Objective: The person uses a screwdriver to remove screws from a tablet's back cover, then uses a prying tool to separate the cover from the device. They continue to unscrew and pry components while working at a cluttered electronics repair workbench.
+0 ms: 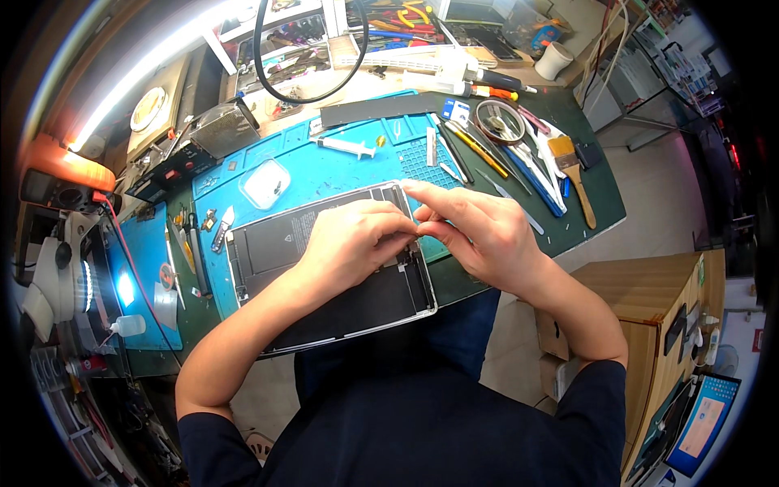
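Note:
An opened tablet [280, 258], its dark battery cells and inner parts bare, lies at the near edge of the bench and juts out over my lap. My left hand [353, 243] rests over the tablet's middle, thumb and fingers pinched near its right end. Close against it, my right hand [487, 235] is closed too, thumb tip meeting the left fingertips and index finger stretched along the tablet's far right corner. Whatever sits between the fingertips is too small and covered to make out.
A blue silicone mat [324, 174] carries a syringe [345, 147], a clear plastic dish [265, 184] and a dark flat panel [377, 109]. To the right lie a tape roll [499, 122], tweezers, pens and a brush [572, 174]. A wooden cabinet [633, 300] stands at right.

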### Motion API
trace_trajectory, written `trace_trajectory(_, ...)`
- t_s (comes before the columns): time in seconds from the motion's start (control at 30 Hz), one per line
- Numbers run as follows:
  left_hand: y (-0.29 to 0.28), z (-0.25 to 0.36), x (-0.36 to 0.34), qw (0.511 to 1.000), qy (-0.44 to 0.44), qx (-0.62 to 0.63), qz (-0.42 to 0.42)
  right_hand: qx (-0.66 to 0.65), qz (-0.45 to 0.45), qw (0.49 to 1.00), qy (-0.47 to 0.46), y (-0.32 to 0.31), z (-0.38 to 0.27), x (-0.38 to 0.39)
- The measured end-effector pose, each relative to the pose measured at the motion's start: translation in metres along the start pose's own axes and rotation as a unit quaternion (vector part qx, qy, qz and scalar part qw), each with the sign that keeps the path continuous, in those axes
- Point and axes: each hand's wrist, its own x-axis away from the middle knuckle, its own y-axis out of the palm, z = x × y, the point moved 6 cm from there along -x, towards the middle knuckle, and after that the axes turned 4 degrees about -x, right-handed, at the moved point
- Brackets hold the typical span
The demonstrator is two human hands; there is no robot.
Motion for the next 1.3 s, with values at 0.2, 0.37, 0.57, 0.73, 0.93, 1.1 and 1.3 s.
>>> trace_trajectory(0.2,0.002,-0.002,-0.001,1.000,0.001,-0.008,0.004,0.020,0.008,1.000,-0.006,0.001,-0.002,0.001)
trace_trajectory(0.37,0.000,-0.002,-0.002,1.000,-0.020,0.017,0.007,-0.016,0.033,0.999,0.027,-0.004,0.003,0.003)
trace_trajectory(0.57,-0.008,0.002,-0.004,0.998,-0.013,0.063,0.003,-0.057,0.083,0.995,0.026,-0.011,0.004,0.004)
trace_trajectory(0.73,-0.013,0.000,-0.007,0.996,-0.028,0.080,0.002,-0.043,0.095,0.995,0.005,-0.014,0.001,0.006)
trace_trajectory(0.93,-0.014,-0.003,-0.007,0.989,-0.082,0.125,0.005,-0.062,0.060,0.996,0.010,-0.018,0.001,0.007)
trace_trajectory(1.1,-0.013,-0.002,-0.007,0.986,-0.088,0.139,0.007,-0.095,0.075,0.993,0.017,-0.018,0.005,0.011)
trace_trajectory(1.3,-0.012,0.000,-0.005,0.986,-0.084,0.142,-0.008,-0.124,0.125,0.983,0.052,-0.017,0.008,0.015)
